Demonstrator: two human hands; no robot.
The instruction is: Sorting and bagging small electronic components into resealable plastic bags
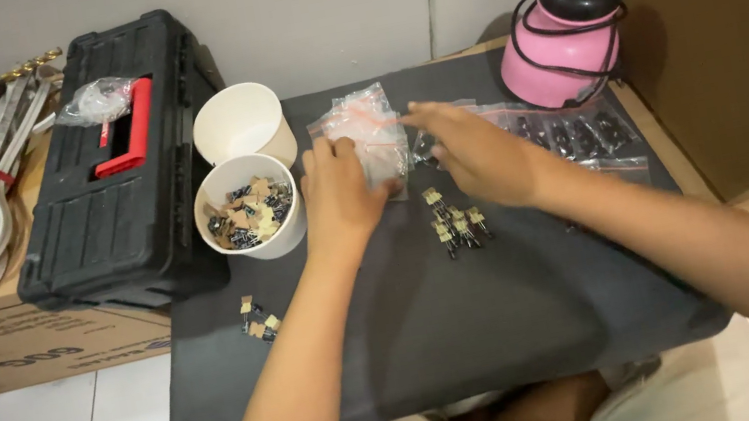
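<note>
My left hand rests on a stack of small clear zip bags with red seal strips, holding it down on the dark grey mat. My right hand reaches across to the same bags, fingertips at their right edge. Just below my right hand lies a small cluster of tiny electronic parts with black bodies and tan tape. A second small group of these parts sits near the mat's left edge.
Two white paper cups stand left of my hands: an empty cup behind, and a cup filled with parts in front. A black toolbox with a red handle sits further left. Filled clear bags and a pink jug are at the right.
</note>
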